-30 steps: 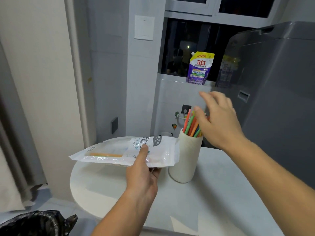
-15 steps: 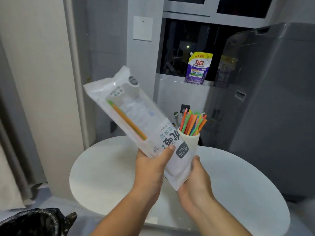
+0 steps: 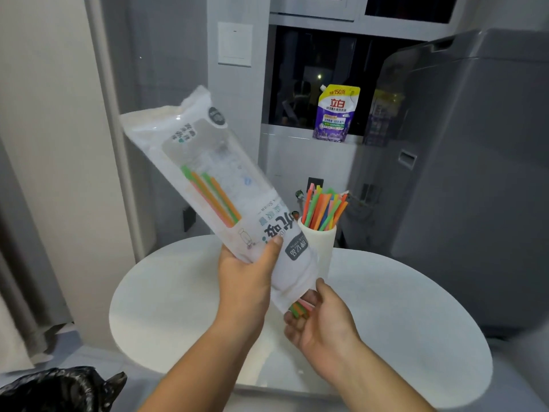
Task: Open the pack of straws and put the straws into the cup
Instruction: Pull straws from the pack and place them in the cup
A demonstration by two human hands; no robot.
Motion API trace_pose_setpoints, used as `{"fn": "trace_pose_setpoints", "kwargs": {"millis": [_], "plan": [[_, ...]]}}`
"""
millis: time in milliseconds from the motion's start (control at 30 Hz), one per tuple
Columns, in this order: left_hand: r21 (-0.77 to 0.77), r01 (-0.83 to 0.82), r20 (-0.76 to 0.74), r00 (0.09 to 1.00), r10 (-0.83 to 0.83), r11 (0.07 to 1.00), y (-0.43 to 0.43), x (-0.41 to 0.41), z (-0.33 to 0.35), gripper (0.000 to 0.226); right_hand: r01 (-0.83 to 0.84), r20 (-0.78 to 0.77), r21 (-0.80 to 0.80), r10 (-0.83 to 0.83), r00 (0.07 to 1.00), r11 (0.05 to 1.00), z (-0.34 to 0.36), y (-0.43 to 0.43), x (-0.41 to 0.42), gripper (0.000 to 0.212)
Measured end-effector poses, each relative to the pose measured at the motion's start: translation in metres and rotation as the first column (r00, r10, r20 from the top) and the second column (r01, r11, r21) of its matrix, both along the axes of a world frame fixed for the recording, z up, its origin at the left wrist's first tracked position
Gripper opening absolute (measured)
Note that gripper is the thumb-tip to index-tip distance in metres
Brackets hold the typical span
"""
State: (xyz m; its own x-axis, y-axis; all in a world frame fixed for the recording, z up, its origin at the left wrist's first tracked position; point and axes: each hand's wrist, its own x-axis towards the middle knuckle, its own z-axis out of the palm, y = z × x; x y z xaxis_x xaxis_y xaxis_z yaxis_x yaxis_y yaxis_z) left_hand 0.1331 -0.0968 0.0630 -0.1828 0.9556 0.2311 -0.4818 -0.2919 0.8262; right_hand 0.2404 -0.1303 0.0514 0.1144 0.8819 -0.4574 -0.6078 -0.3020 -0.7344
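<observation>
My left hand (image 3: pixel 249 278) grips the white plastic straw pack (image 3: pixel 208 179), which is tilted with its open end pointing down to the right. A few orange, green and pink straws (image 3: pixel 212 197) show through the pack's clear window. Their lower ends (image 3: pixel 298 309) stick out of the open mouth into my right hand (image 3: pixel 319 325), whose fingers cup under them. Behind the pack stands the white cup (image 3: pixel 322 245) on the round white table (image 3: pixel 401 322), with several coloured straws (image 3: pixel 323 208) upright in it.
A purple detergent pouch (image 3: pixel 337 114) stands on the window ledge at the back. A grey washing machine (image 3: pixel 475 173) fills the right side. A black rubbish bag (image 3: pixel 59 391) lies at the lower left, on the floor beside the table.
My left hand has swung the pack from lying flat to tilted mouth-down. My right hand left the cup's straws and came under the pack's mouth, where straw ends have now slid out.
</observation>
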Motion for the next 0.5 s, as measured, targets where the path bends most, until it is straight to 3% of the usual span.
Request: {"fn": "trace_pose_setpoints", "kwargs": {"millis": [100,267,500], "plan": [[-0.042,-0.038,0.098,0.994,0.042,0.998,0.004,-0.006,0.001,0.033,-0.006,0.041,0.036,0.005,0.999,0.999,0.004,0.001,0.007,0.029],[-0.175,-0.044,0.262,0.961,0.090,0.984,0.009,-0.011,0.000,0.037,-0.026,-0.003,0.119,0.026,1.000,0.993,0.011,0.001,0.012,0.021],[-0.192,-0.070,0.257,0.959,0.119,0.979,0.007,-0.005,0.000,0.036,-0.072,0.047,0.103,0.068,0.997,0.992,0.011,-0.003,0.004,0.025]]}}
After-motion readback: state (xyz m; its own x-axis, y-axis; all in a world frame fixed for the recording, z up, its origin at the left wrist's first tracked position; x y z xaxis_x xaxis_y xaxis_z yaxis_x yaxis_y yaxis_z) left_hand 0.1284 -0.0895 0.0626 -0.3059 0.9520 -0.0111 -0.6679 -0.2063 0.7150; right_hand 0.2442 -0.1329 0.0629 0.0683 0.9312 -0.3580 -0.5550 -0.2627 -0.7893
